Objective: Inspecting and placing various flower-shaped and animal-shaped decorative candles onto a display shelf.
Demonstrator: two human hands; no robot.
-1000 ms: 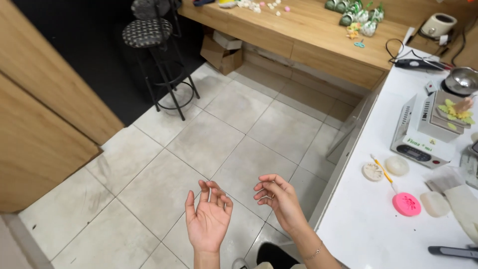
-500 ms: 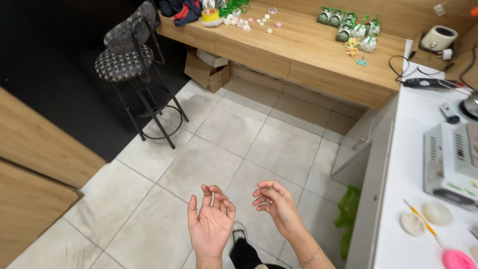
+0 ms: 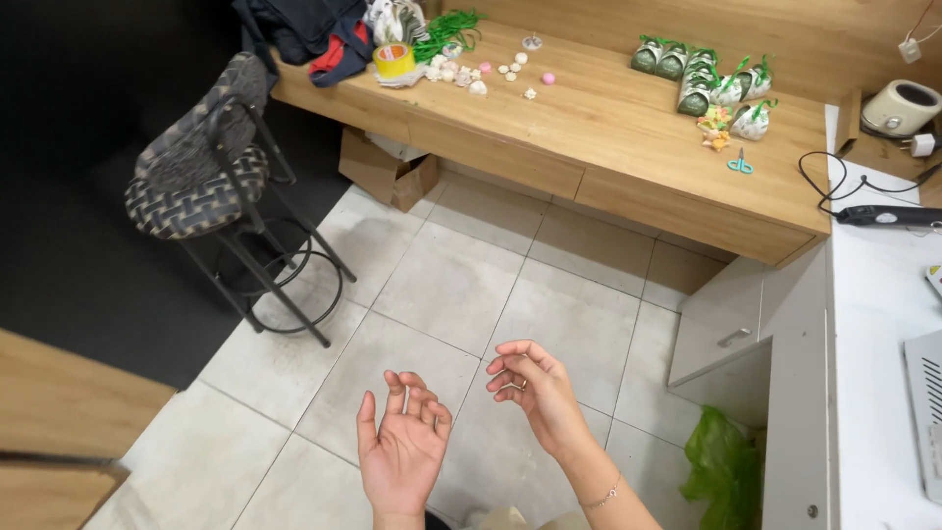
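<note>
Both hands are empty and hang in the air over the tiled floor point(image 3: 461, 285). The left hand point(image 3: 402, 451) is palm up, with its fingers spread a little and bent upward. The right hand point(image 3: 535, 388) is just beside it, a bit higher, with its fingers curled in loosely. Neither hand holds or touches anything, and they do not touch each other.

A bar stool point(image 3: 201, 182) with a woven seat stands well off to the left on the floor. A long wooden surface point(image 3: 608, 118) runs across the top. On it lie a roll of yellow tape point(image 3: 393, 60), some small shells point(image 3: 461, 74), a row of little green and white bags point(image 3: 702, 79) and small blue scissors point(image 3: 740, 164). A cardboard box point(image 3: 388, 172) sits under it. A green plastic bag point(image 3: 724, 471) lies low on the right, next to a white surface point(image 3: 873, 324).
</note>
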